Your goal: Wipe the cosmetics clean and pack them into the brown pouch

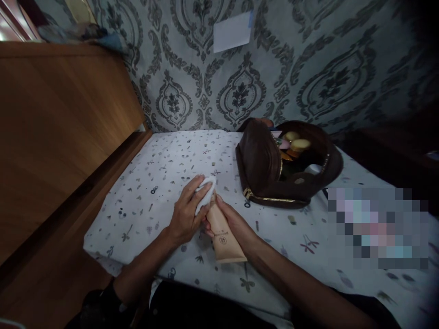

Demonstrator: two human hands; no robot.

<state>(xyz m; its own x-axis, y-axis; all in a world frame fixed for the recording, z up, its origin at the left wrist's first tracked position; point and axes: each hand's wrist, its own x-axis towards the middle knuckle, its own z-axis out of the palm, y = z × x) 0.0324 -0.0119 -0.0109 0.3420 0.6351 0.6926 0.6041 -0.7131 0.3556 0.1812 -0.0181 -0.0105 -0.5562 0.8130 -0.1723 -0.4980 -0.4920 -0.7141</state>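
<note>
A beige squeeze tube with dark print lies slanted across the middle, its flat crimped end toward me. My right hand is closed around the tube near its upper part, with the fingers partly hidden beneath it. My left hand grips a small white cloth and presses it against the tube's far end. That far end is hidden by the cloth and fingers.
An open brown toiletry bag with a gold zipper stands at the back right, with several small items inside. A patterned white cover spreads under everything. Wooden furniture borders the left. Patterned wallpaper rises behind. A pixelated patch blurs the right.
</note>
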